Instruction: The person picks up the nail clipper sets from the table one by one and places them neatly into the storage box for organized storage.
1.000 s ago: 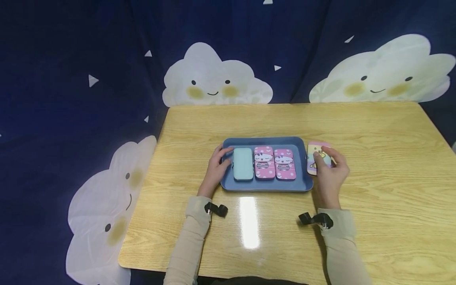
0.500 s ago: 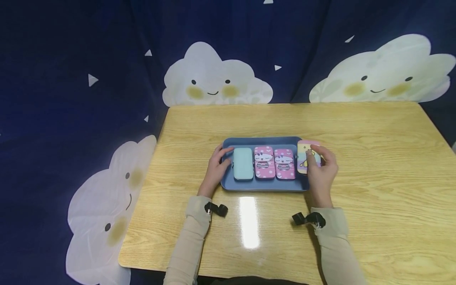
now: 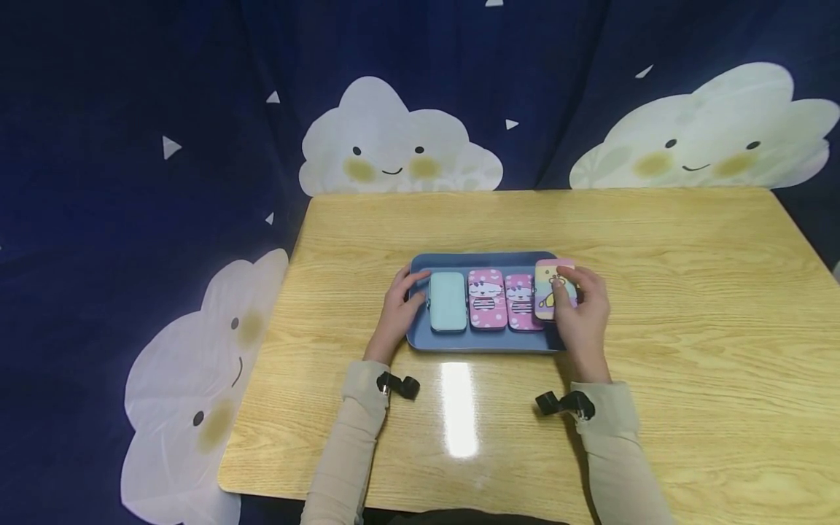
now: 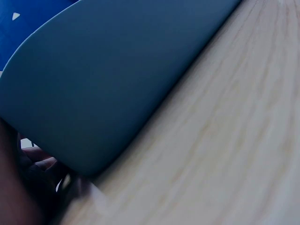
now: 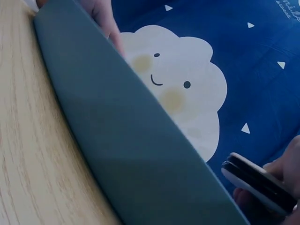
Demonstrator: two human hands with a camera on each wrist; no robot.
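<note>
My right hand (image 3: 584, 313) grips a pastel-striped case (image 3: 545, 290) with a yellow animal print, thumb on top. The case is over the right part of a blue tray (image 3: 485, 343), covering part of the nearest pink case (image 3: 518, 302). In the right wrist view, the held case (image 5: 255, 180) shows its dark side seam above the tray rim. My left hand (image 3: 397, 310) holds the tray's left side, thumb and index finger reaching over the rim beside a mint case (image 3: 448, 302). A second pink cat-print case (image 3: 487, 299) lies in the middle.
The tray stands on a wood-grain table (image 3: 709, 306). A dark blue curtain (image 3: 538, 65) with cloud faces hangs behind and to the left. In the left wrist view, the tray's outer wall (image 4: 112, 75) fills much of the picture.
My right hand has carried the striped case leftward from beside the tray to over its right part. The left hand and tray have stayed in place.
</note>
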